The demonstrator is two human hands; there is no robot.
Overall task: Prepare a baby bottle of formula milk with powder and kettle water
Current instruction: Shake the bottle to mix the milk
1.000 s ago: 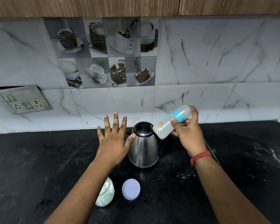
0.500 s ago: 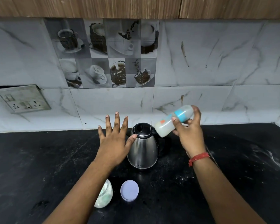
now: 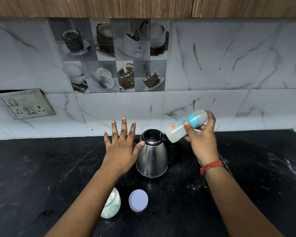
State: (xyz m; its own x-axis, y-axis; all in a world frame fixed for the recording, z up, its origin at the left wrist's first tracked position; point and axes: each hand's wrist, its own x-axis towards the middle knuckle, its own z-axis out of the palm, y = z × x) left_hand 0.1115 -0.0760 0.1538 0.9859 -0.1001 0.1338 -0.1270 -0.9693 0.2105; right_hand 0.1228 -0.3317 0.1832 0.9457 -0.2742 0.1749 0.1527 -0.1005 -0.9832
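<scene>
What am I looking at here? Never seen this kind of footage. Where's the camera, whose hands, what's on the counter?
There is no machine: a person wears one wide-angle camera on the head, looking forward and down, so both arms reach in from the bottom of the picture. The right hand grips a baby bottle with a blue band, tilted on its side in the air above the counter; it holds a pale, milky fill. The left hand is spread open, with its thumb at the rim of a steel electric kettle. The kettle stands on a black stone countertop. Nearer the camera stand a glass jar of pale powder, partly hidden by the left forearm, and a round lid lying beside it. A socket plate hangs on the tiled wall.
</scene>
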